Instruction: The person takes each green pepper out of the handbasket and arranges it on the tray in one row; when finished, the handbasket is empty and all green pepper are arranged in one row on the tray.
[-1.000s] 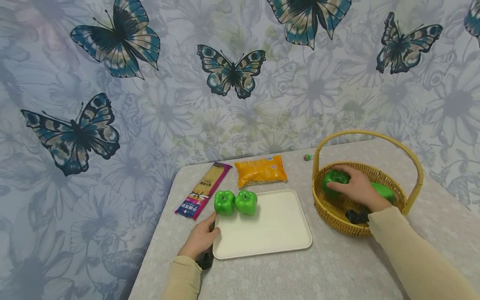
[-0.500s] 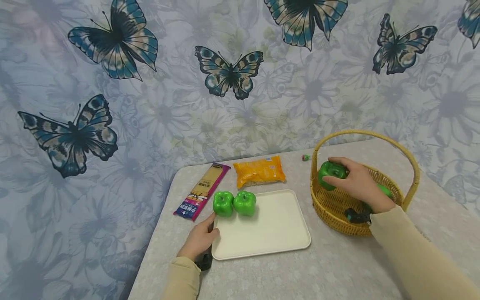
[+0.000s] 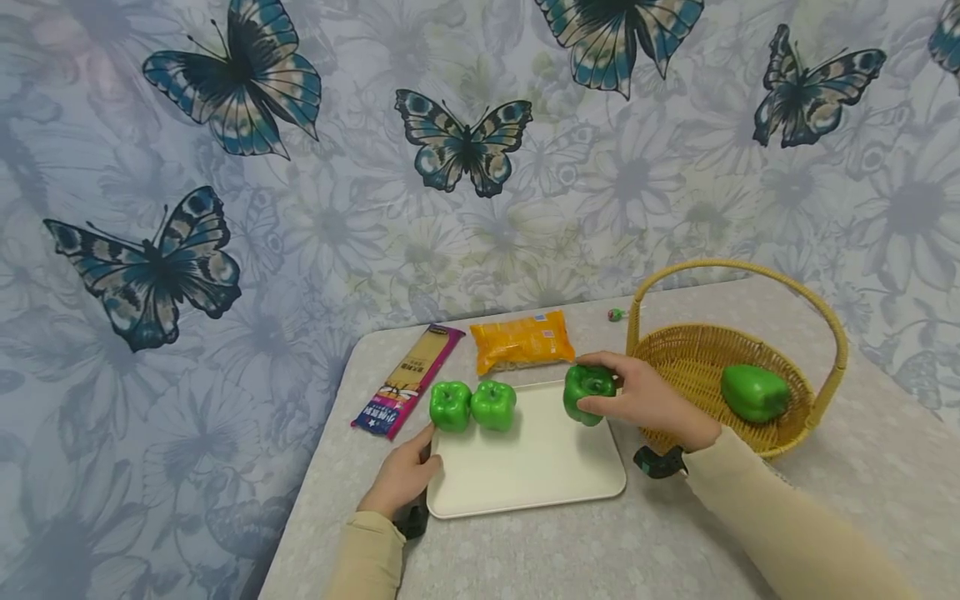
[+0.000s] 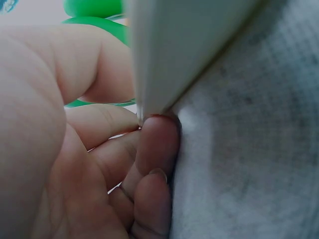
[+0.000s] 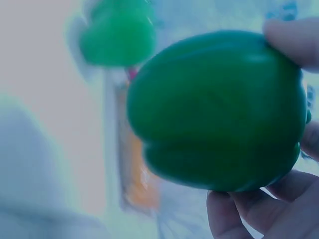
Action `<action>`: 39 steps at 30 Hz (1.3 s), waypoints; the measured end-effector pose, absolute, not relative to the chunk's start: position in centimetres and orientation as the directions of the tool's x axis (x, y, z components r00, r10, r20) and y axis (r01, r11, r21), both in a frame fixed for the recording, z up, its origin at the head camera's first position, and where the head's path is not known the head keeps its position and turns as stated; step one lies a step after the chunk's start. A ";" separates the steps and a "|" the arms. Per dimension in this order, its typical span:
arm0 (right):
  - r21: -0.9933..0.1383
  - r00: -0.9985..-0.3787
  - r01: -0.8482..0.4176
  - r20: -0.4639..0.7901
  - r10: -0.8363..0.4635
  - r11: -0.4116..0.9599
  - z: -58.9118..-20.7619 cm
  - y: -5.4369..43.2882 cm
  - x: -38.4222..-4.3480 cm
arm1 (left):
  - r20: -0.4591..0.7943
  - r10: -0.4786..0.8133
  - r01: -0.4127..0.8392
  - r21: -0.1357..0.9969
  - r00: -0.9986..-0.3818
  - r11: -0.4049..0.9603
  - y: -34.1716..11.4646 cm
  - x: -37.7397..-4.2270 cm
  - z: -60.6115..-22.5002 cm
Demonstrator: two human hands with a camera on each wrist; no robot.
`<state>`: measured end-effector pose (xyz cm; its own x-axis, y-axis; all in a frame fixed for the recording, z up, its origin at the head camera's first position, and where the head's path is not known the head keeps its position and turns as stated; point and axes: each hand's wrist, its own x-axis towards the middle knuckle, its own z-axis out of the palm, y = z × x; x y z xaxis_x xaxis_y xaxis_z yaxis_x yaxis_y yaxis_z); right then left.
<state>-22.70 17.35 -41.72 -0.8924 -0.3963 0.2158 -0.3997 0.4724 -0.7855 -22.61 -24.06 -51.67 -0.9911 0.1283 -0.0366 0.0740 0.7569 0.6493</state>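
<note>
My right hand (image 3: 648, 404) grips a dark green bell pepper (image 3: 587, 393) above the right end of the cream tray (image 3: 525, 471). In the right wrist view the thumb lies on one side of the pepper (image 5: 219, 109) and the fingers on the other. On the tray's far left corner sit two brighter green bell peppers (image 3: 450, 407), side by side. My left hand (image 3: 401, 475) holds the tray's left edge, thumb at the rim; the left wrist view shows curled fingers (image 4: 157, 144) against the tray's side, low by the tabletop.
Right of the tray stands a wicker basket (image 3: 675, 337) with a tall handle and one green pepper (image 3: 753, 392) inside. Behind the tray lies an orange bag (image 3: 522, 342), with a long noodle packet (image 3: 408, 379) to its left. A small lollipop-like item (image 3: 617, 315) lies near the wall.
My right hand has lifted the dark green bell pepper out of the basket and carried it left to the tray. My left hand keeps its place at the tray's edge.
</note>
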 end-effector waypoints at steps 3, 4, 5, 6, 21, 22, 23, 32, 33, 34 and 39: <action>-0.781 -0.871 -0.419 0.200 -0.449 0.464 -42.6 15.1 -23.3 | -0.026 0.131 0.084 0.645 -0.991 0.760 -24.2 -22.5 -51.4; -0.780 -0.865 -0.422 0.194 -0.464 0.461 -42.9 14.4 -23.5 | -0.020 0.134 0.090 0.645 -0.991 0.759 -24.2 -22.4 -51.4; -0.783 -0.860 -0.421 0.183 -0.477 0.458 -43.1 13.8 -23.7 | -0.020 0.136 0.091 0.645 -0.991 0.759 -24.2 -22.4 -51.3; -0.783 -0.857 -0.419 0.173 -0.484 0.461 -43.4 13.2 -23.9 | -0.016 0.140 0.097 0.645 -0.990 0.758 -24.2 -22.4 -51.3; -0.751 -0.874 -0.368 0.078 -0.480 0.549 -45.9 10.4 -27.1 | -0.005 0.162 0.122 0.639 -0.987 0.759 -24.2 -22.5 -51.2; -0.752 -0.874 -0.366 0.076 -0.480 0.548 -46.0 10.3 -27.1 | -0.007 0.160 0.118 0.642 -0.987 0.757 -24.2 -22.5 -51.3; -0.753 -0.874 -0.363 0.072 -0.480 0.549 -46.2 10.2 -27.1 | -0.006 0.162 0.121 0.642 -0.987 0.757 -24.3 -22.5 -51.3; -0.770 -0.877 -0.353 0.074 -0.475 0.531 -46.7 9.8 -27.1 | -0.017 0.159 0.111 0.641 -0.987 0.759 -24.3 -22.4 -51.4; -0.769 -0.878 -0.352 0.074 -0.472 0.534 -46.8 9.8 -27.1 | -0.018 0.158 0.110 0.642 -0.987 0.759 -24.3 -22.4 -51.4; -0.764 -0.880 -0.354 0.076 -0.469 0.540 -46.8 9.8 -27.2 | -0.020 0.158 0.108 0.643 -0.987 0.758 -24.3 -22.4 -51.4; -0.741 -0.882 -0.360 0.073 -0.465 0.567 -46.9 9.6 -27.2 | -0.020 0.156 0.106 0.647 -0.988 0.755 -24.3 -22.5 -51.3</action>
